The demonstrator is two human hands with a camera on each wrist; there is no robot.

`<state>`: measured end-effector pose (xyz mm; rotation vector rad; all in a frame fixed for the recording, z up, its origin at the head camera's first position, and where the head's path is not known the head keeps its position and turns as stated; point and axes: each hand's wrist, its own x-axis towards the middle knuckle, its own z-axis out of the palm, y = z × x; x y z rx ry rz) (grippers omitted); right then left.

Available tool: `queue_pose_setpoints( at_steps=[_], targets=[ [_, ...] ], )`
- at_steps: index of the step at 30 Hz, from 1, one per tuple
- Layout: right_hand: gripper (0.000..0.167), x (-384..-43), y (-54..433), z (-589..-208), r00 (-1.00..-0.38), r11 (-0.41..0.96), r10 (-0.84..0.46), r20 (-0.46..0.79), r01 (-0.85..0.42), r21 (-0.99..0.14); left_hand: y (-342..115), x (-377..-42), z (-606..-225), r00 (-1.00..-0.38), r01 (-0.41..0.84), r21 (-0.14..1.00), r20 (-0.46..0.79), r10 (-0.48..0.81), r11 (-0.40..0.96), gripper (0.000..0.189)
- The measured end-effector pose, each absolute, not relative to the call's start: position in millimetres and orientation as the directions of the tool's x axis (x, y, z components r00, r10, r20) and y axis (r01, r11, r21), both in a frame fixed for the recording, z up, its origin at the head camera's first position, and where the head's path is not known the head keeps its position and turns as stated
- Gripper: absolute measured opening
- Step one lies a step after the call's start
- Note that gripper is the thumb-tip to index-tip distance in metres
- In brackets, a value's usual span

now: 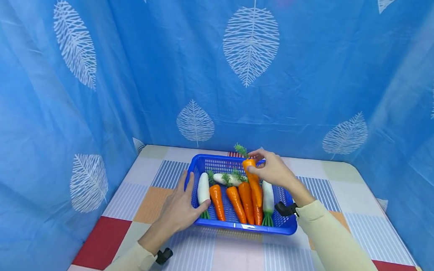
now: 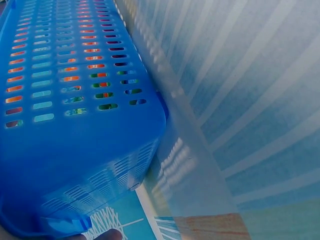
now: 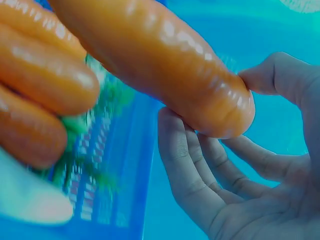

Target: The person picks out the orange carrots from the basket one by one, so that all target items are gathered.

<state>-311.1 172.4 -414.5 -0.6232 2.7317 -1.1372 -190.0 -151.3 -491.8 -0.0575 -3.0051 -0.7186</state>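
In the head view, my right hand (image 1: 269, 167) pinches an orange carrot (image 1: 254, 182) with a green top near its thick end. The carrot slants over the basket's right half, its tip lying above other carrots. The right wrist view shows the thumb on one side of this carrot (image 3: 170, 65) and the fingers (image 3: 175, 145) on the other. My left hand (image 1: 181, 206) rests at the left side of the blue basket (image 1: 241, 226), fingers extended along the rim and thumb over a white radish (image 1: 203, 187). Only dark fingertips (image 2: 109, 235) show in the left wrist view.
Inside the basket lie several carrots (image 1: 217, 202), a white radish (image 1: 219, 178) along the back and another radish (image 1: 268, 195) at right. A patchwork-patterned cloth (image 1: 236, 258) covers the table. Blue leaf-print curtains (image 1: 279, 114) hang behind and on both sides.
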Motion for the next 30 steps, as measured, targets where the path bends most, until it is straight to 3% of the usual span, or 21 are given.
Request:
queue_pose_setpoints(
  at_steps=[15, 30],
  targets=[
    [0.055, -307.5, 260.1, -416.2, -0.965, 0.649, -0.259, 0.033, -0.199, -0.734, -149.5, -192.9, -495.5, -0.998, 0.052, 0.439, 0.06, 0.029, 0.897, 0.113],
    [0.054, -306.1, 318.9, -464.1, -0.99, 0.7, -0.135, -0.032, -0.073, -0.71, -150.2, -190.8, -492.9, -0.998, 0.055, 0.439, 0.06, 0.031, 0.897, 0.113]
  ],
)
